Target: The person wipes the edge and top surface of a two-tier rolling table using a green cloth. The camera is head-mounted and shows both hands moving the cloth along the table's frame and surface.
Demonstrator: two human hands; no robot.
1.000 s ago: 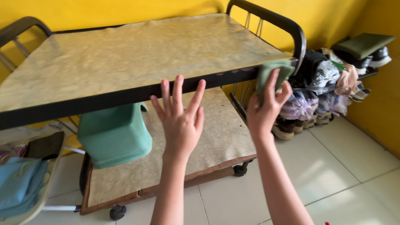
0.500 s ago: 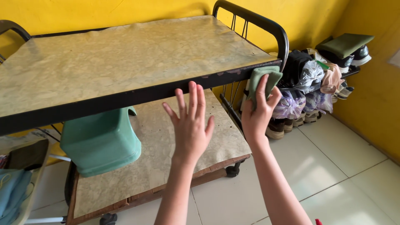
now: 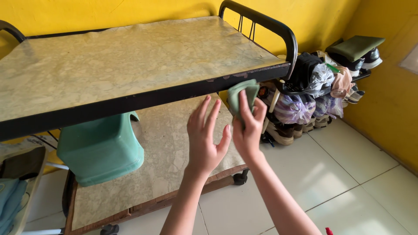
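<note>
1. Fingers of the right hand pinch a folded green cloth, pressing it against the black front edge of the desk, near its right corner.
2. Left hand hovers just beside it — fingers spread, holding nothing; it may graze the right hand, hard to tell.
3. Below, a green plastic stool sits on the lower shelf.
4. Shoes and bags crowd a rack by the yellow wall.

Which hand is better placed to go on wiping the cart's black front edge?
Right. The right hand grips the green cloth just under the black front edge; the left hand is open and holds nothing.
</note>
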